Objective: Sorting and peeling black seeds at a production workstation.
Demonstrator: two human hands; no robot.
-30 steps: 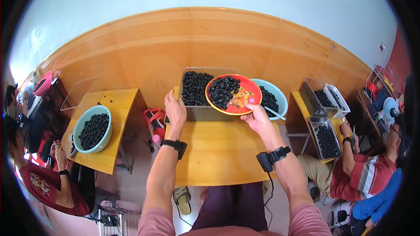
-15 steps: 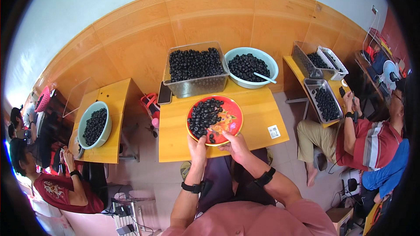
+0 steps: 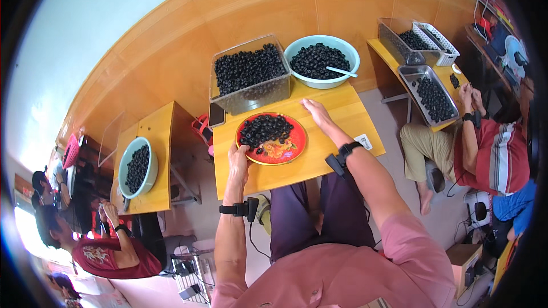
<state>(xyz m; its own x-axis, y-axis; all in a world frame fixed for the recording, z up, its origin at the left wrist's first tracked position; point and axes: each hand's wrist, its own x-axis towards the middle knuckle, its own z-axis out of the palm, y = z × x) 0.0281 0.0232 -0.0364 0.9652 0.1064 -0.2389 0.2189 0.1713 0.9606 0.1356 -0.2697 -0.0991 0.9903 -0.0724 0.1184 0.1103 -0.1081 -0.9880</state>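
Note:
A round red plate [image 3: 297,147] with a floral pattern and gold rim sits on the yellow table [image 3: 337,142]. Small round black pieces [image 3: 265,129], like beads or berries, are heaped on its far and left part. My left hand [image 3: 238,162] grips the plate's left rim, thumb on top; its other fingers are mostly hidden. To the right of the plate, my right hand [image 3: 319,115] reaches out over the table with fingers extended and nothing held. Beyond it stands a pale blue bowl [image 3: 325,84] of the same black pieces, with a light-coloured spoon handle [image 3: 342,72] over its rim.
A clear bin [image 3: 257,94] full of black pieces stands behind the plate, a dark phone-like slab [image 3: 217,114] at its left. Side tables hold a bowl [image 3: 153,171] and a metal tray [image 3: 405,74] of them. One person [image 3: 114,251] sits left, another [image 3: 479,154] right.
The plate, earlier in both my hands near the front edge, now rests on the table. My right hand has let go and moved forward and right. The whole view has tilted somewhat.

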